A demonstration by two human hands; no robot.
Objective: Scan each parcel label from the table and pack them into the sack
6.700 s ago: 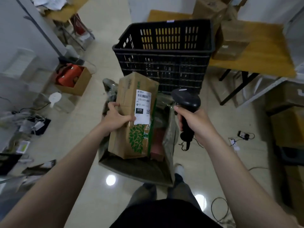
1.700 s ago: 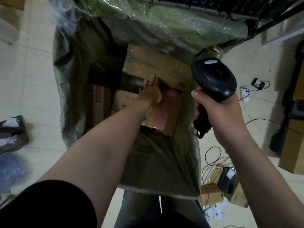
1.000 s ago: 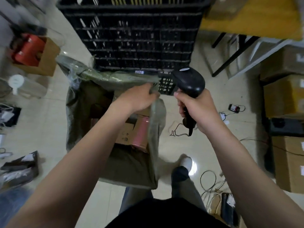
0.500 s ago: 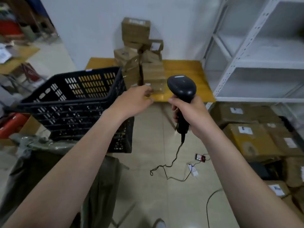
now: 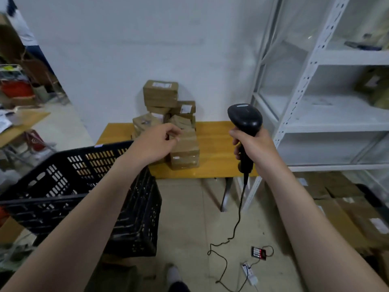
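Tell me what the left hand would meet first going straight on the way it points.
Probably the front parcel on the table, just beyond the left hand; nothing shows between them, though depth is unclear.

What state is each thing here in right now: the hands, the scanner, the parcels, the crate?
Left hand: holds nothing, fingers loosely curled, near the parcels.
Right hand: grips the scanner.
Scanner: upright, cord trailing to the floor.
Parcels: stacked on the table.
Crate: upright, open-topped.
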